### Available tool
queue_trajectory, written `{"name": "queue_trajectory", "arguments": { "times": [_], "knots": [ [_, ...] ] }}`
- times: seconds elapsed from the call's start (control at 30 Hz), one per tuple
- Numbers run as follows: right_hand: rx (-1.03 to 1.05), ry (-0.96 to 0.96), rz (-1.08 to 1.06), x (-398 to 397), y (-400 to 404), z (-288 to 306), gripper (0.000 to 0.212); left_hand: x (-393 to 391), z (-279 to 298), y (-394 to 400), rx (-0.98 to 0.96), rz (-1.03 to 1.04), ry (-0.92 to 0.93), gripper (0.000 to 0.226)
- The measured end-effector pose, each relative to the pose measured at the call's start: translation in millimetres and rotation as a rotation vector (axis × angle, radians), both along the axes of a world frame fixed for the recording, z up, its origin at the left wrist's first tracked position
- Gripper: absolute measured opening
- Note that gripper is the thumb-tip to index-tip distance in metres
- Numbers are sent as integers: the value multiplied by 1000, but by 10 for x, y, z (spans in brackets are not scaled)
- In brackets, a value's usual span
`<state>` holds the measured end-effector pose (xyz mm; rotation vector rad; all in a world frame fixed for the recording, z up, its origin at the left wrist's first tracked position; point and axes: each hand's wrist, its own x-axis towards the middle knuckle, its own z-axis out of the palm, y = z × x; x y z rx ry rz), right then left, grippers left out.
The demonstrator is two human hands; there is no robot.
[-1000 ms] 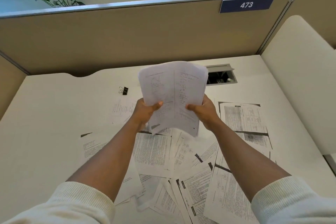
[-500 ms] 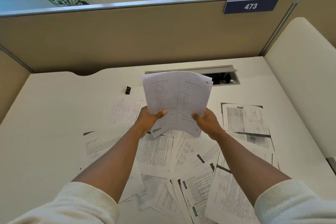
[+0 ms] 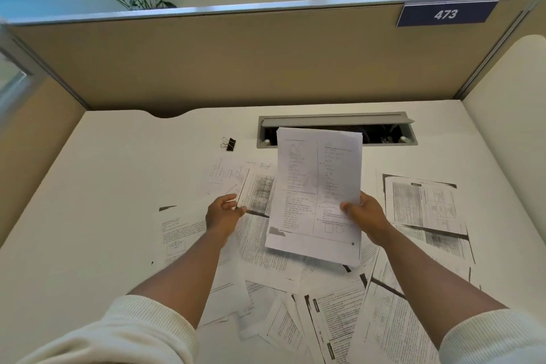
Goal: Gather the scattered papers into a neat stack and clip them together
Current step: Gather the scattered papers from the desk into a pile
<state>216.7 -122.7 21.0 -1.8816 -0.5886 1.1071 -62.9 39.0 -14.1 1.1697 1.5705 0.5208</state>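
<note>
My right hand (image 3: 365, 214) grips a stack of papers (image 3: 317, 186) by its lower right edge and holds it tilted above the desk. My left hand (image 3: 223, 214) is off the stack, and its thumb and fingers pinch the near left corner of a dark-printed sheet (image 3: 258, 193) lying on the desk. Several more loose printed papers (image 3: 339, 313) lie overlapped and askew under and around my forearms. A small black binder clip (image 3: 229, 144) sits alone on the desk (image 3: 97, 201), beyond my left hand.
An open grey cable tray (image 3: 384, 124) is sunk into the desk behind the stack. Beige partition walls (image 3: 236, 68) close the back and both sides, with a "473" label (image 3: 446, 14) and plants above. Another printed page (image 3: 425, 204) lies at the right.
My left hand let go of the stack and dropped left onto a sheet on the desk. The stack, now in my right hand alone, shifted right and lower.
</note>
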Motion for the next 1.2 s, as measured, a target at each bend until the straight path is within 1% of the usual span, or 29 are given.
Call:
{"name": "queue_trajectory", "arguments": {
  "times": [0.17, 0.27, 0.43, 0.6, 0.7, 0.83, 1.0, 1.2],
  "knots": [
    [-68, 21, 12, -88, -2, -28, 37, -387, -168, -20, 72, 105, 362, 41],
    [-81, 26, 31, -143, 46, -23, 38, -551, -204, -19, 77, 143, 524, 48],
    [-114, 32, 58, -232, 123, -13, 39, -895, -271, -47, -17, 239, 620, 75],
    [-136, 32, 82, -302, 161, -39, 39, -1176, -304, -112, -179, 258, 733, 86],
    [-141, 39, 97, -345, 184, -45, 38, -1263, -314, -149, -197, 264, 774, 96],
    [-157, 47, 117, -373, 200, -63, 36, -1307, -257, -163, -202, 234, 823, 87],
    [-173, 49, 143, -401, 196, -74, 34, -1395, -244, -118, -189, 273, 705, 91],
    [-220, 49, 162, -425, 165, -87, 33, -1414, -150, -97, -263, 354, 597, 88]
  ]
}}
